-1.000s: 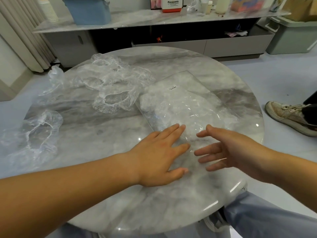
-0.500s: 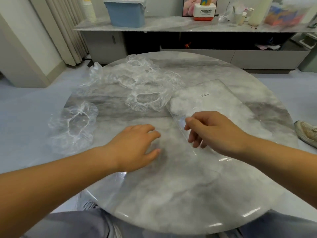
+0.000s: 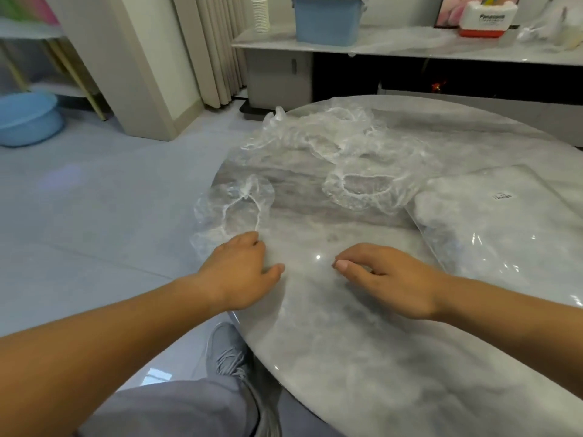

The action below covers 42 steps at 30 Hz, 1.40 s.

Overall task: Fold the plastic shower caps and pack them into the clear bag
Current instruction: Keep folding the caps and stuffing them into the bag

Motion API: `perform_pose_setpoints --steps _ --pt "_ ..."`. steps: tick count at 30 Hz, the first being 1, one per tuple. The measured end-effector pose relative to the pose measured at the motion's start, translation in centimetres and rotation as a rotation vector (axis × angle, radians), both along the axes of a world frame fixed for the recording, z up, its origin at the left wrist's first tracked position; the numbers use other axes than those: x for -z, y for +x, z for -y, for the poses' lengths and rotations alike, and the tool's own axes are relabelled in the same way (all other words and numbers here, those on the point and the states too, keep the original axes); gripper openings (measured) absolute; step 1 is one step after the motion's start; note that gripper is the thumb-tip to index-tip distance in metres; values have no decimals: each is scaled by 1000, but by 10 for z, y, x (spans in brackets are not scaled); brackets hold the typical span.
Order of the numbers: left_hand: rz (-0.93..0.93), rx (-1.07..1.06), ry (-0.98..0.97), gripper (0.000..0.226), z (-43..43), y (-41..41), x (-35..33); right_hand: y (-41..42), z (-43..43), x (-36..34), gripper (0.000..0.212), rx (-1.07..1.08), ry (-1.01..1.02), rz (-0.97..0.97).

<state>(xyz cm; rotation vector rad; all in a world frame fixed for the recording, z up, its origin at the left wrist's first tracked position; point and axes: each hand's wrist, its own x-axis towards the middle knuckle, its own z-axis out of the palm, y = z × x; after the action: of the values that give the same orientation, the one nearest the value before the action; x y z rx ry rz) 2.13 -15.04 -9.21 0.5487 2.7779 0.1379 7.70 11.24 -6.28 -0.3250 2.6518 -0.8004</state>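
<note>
Marble table [image 3: 347, 357], blue bin [image 3: 326, 20] on the shelf [image 3: 410, 47] behind: we see our right hand [image 3: 388, 279] loosely curled, empty; left hand [image 3: 239, 272] bent at a shower cap [image 3: 230, 209], grip indiscernible.

Table: round grey marble top [image 3: 362, 342] in front of me.
Sideboard: long marble-topped unit [image 3: 410, 48] beyond it, carrying a blue bin [image 3: 326, 22], a stack of paper cups [image 3: 261, 12] and a red-and-white Panasonic box [image 3: 487, 20].
Floor, left: blue basin [image 3: 26, 118].
Below: my grey shoe [image 3: 233, 357].
</note>
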Motion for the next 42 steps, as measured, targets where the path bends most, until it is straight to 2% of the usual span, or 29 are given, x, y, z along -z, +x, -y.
perform_pose_setpoints --steps 3,5,8,10,13,15,19,23,26,29,32,34,39,42 --pt "24 191 120 67 -8 11 2 1 -4 1 51 30 -83 -46" --pt "58 372 152 74 -22 28 -1 7 -10 -2 56 7 -111 -147" --pt "81 624 188 56 -42 58 -3 24 -23 -6 42 -108 -71 -371" --pt "75 714 220 49 -44 67 -1 37 -30 -7 35 -191 1 -517" --pt "78 739 286 39 -42 65 -1 51 -35 -5 43 -242 78 -643" --pt "95 718 301 35 -43 62 -3 58 -38 -3 48 -272 79 -589" --pt "115 689 294 39 -50 58 -3 70 -46 8 44 -335 63 -461" --pt "182 633 301 53 -61 60 -4 77 -43 19 44 -231 -41 -329" --pt "218 533 413 61 -65 62 -2 77 -40 28 47 -155 -67 -195" --pt "267 433 512 66 -64 62 -3 73 -43 34 44 -113 -61 -180" --pt "221 482 481 67 -56 58 -6 69 -47 34 42 -75 -59 -187" --pt "147 538 403 60 -51 54 -11 66 -50 32 38 -54 -65 -189" --pt "50 651 283 19 -42 46 -9 64 -55 28 31 -27 -79 -155" --pt "45 665 280 10 -43 48 -7 65 -54 27 36 -60 -62 -151"
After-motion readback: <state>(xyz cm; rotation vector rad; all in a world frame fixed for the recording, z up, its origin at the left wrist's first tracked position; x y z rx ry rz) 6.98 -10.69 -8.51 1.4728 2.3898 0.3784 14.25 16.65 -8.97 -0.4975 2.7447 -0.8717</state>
